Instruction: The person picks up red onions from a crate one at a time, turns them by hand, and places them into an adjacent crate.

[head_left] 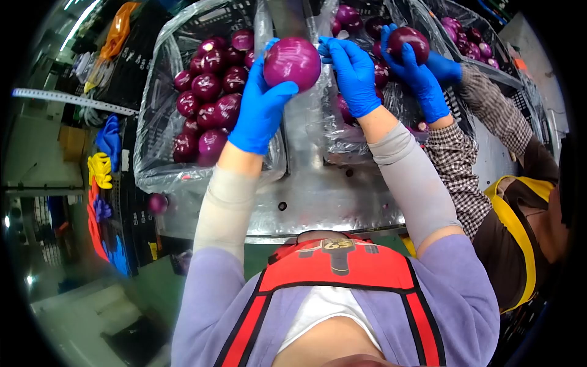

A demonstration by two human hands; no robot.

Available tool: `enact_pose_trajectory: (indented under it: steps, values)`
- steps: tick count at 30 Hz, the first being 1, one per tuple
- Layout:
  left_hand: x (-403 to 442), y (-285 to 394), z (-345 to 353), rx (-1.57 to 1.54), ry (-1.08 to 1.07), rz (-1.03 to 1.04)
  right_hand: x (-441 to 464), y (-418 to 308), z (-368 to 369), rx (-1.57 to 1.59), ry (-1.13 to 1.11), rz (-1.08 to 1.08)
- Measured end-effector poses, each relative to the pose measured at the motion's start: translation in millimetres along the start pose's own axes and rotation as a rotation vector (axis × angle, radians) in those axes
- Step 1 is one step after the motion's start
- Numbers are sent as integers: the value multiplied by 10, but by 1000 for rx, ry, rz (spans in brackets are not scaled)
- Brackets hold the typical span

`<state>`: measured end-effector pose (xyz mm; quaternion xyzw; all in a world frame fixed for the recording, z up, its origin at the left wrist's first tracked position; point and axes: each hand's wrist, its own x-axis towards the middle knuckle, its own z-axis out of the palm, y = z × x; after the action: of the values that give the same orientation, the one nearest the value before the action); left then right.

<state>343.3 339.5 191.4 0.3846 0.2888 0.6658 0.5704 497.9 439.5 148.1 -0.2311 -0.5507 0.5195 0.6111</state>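
Observation:
My left hand, in a blue glove, grips a large peeled red onion with the thumb across its lower side. Just right of it is my right hand, also gloved in blue, its fingers curled into a pinch. What those fingertips hold, if anything, I cannot make out. Left of my left hand, a plastic-lined crate contains several shiny red onions. A second lined crate with onions lies beneath my right hand, partly hidden by it.
On the right a co-worker's gloved hand holds a dark red onion. Another crate of onions stands beyond. One loose onion is by the left edge of the metal table. Coloured gloves hang at the left.

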Motion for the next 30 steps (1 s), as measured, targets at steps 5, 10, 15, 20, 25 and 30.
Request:
enact_pose_trajectory:
  steps: [5,10,15,20,25,30]
  values:
    - [-622,156,55,-212,8,-8,53,73,-91,-105,48,127]
    - [-971,213,-8,-340,66,-60,85,136,-163,-152,41,157]
    - [-1197,279,-9,-326,82,-31,96,207,-227,-159,28,183]
    - [-1339,281,-11,-300,142,15,105,299,-304,-117,9,155]
    - [-1405,258,-37,-279,122,22,99,313,-325,-129,6,171]
    - [-1445,211,-49,-130,107,95,88,295,-315,-158,-5,202]
